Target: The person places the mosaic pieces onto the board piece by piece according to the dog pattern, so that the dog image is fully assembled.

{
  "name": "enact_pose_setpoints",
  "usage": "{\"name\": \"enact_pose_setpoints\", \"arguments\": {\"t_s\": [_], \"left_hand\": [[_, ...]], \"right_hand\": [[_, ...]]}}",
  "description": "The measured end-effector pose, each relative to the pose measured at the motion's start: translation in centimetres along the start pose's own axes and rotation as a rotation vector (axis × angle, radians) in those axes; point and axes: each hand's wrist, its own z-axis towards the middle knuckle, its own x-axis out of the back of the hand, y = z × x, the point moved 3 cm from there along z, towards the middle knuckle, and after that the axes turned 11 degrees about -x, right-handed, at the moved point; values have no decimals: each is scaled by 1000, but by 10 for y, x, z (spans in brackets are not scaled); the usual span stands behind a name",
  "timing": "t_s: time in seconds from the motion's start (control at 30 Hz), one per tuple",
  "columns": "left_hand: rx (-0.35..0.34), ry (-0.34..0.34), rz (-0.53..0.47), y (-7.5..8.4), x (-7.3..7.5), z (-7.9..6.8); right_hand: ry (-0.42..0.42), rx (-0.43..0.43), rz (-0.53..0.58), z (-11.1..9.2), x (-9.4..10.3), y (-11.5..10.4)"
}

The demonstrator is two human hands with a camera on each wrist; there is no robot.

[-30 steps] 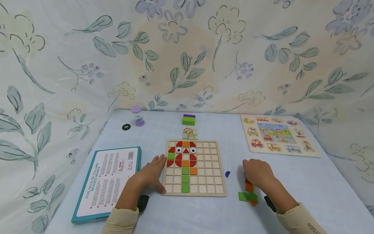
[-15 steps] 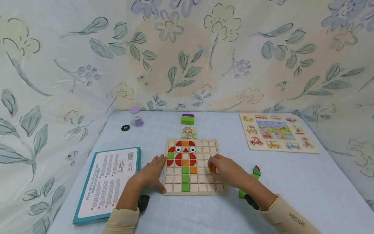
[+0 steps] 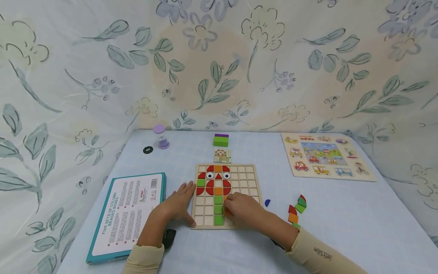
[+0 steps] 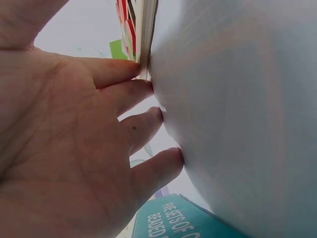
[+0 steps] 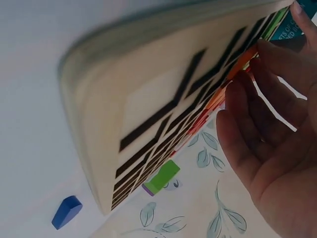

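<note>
Grid board: the wooden board (image 3: pixel 241 177) lies at the scene's centre, its red, orange and green tiles (image 3: pixel 218 199) forming a figure with two round eyes
Right hand: reaching over the board to about five o'clock of its middle, the person's right hand (image 3: pixel 247 210) pinches an orange square (image 5: pixel 242 63) close to the grid, contact with the cell unclear
Left hand: spread and gripping nothing, the left hand (image 3: pixel 176 202) rests against the board's edge at nine o'clock
Loose pieces: a blue piece (image 3: pixel 267 203) sits just off the board at three o'clock, mixed pieces (image 3: pixel 292 217) farther out at four
Picture card: a small card (image 3: pixel 222 155) lies at twelve o'clock
</note>
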Motion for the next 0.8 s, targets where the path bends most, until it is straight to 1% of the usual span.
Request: {"name": "enact_pose_setpoints", "arguments": {"t_s": [0.1,0.23,0.27,0.33,0.4,0.5,0.57,0.63,0.7,0.77,0.8], "left_hand": [[1,1,13,0,0,0],[1,1,13,-1,-1,1],[3,0,11,-1,-1,1],[5,-3,5,-1,-1,1],[5,-6,3,-1,-2,1],[1,-6,7,0,-2,1],[-1,-4,9,1,-1,1],[0,-1,11,2,1,0],[6,-2,12,2,1,0],[11,-4,12,3,1,-1],[14,-5,12,3,1,-1]], "right_hand": [[20,0,5,1,1,1],[26,8,3,2,3,1],[17,10,5,1,4,1],[-18,-7,45,-3,7,5],[-64,-61,91,-8,12,14],[-110,-191,142,-22,24,34],[-116,-280,138,-33,33,52],[-149,-370,129,-46,40,69],[-205,-441,110,-60,41,84],[-280,-505,93,-73,37,95],[-313,-524,83,-79,34,100]]}}
